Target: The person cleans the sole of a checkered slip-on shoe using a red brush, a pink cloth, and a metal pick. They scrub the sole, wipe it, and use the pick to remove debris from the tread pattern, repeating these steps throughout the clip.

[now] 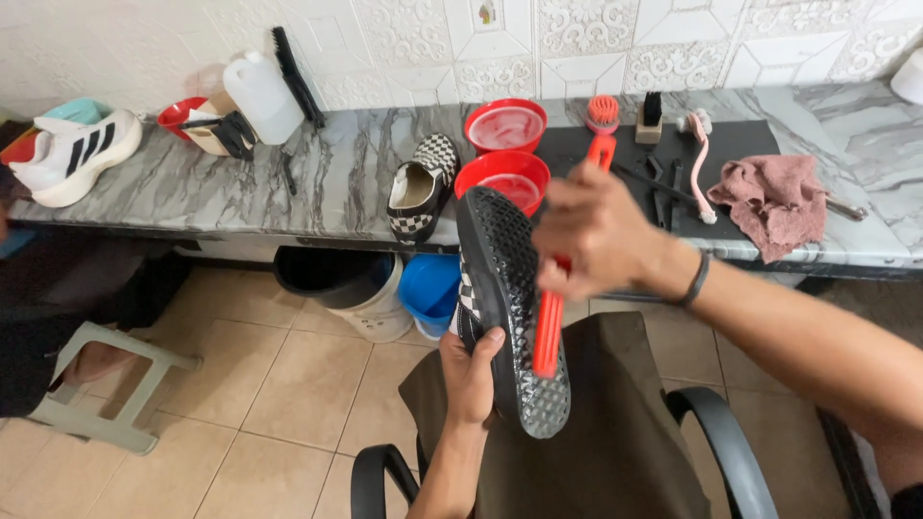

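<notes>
Closest to the lens: left hand [471,377], fingers curled tight around the heel end of a checkered slip-on shoe [507,308], sole turned up toward the camera, held above a dark brown apron [615,423] between black chair armrests [716,432]. Just above it, right hand [594,234], fingers closed around a red brush [549,332], handle lying along the black sole, bristle end hidden behind the hand. Black band on the right wrist.

Farther off, along the grey marble counter [240,183]: matching checkered shoe [423,185], two red bowls [506,126], a second red brush [603,125] standing on a black mat, a pink toothbrush [700,163], a pink rag [775,197]. At the left end, a white sneaker with black stripes [75,156] and a white plastic jug [261,96]. Below the counter, a blue bucket [429,288], a white bin with a black liner [351,288], a grey stool [106,384] on the tiled floor.
</notes>
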